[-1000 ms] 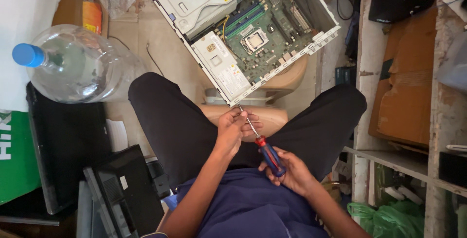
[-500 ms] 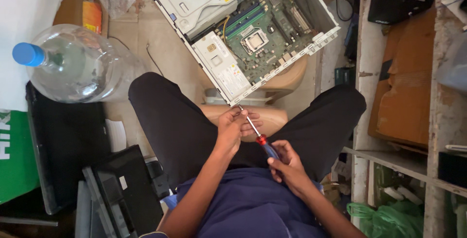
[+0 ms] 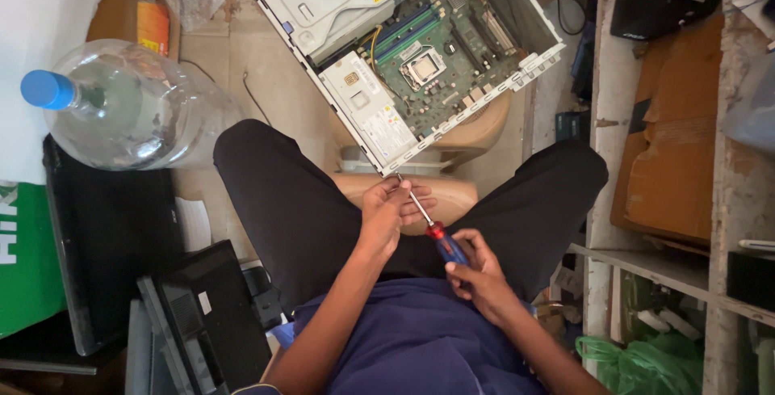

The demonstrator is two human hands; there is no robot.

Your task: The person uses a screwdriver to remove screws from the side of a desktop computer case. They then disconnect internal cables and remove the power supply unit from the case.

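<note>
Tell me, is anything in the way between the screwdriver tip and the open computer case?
Nothing visible. The right hand holds the screwdriver by its handle, the left hand pinches the shaft near the tip, and the tip sits right at the near edge of the computer case.

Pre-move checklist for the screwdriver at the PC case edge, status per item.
1. Right hand grips the screwdriver handle: ok.
2. Left hand steadies the shaft near the tip: ok.
3. Tip seated in a screw at the case corner: cannot tell, too small.
4. Open computer case resting on the tan stool: ok, though it overhangs.
5. Motherboard exposed, no tool on it: ok.
6. Large water bottle capped, apart from the case: ok.
</note>
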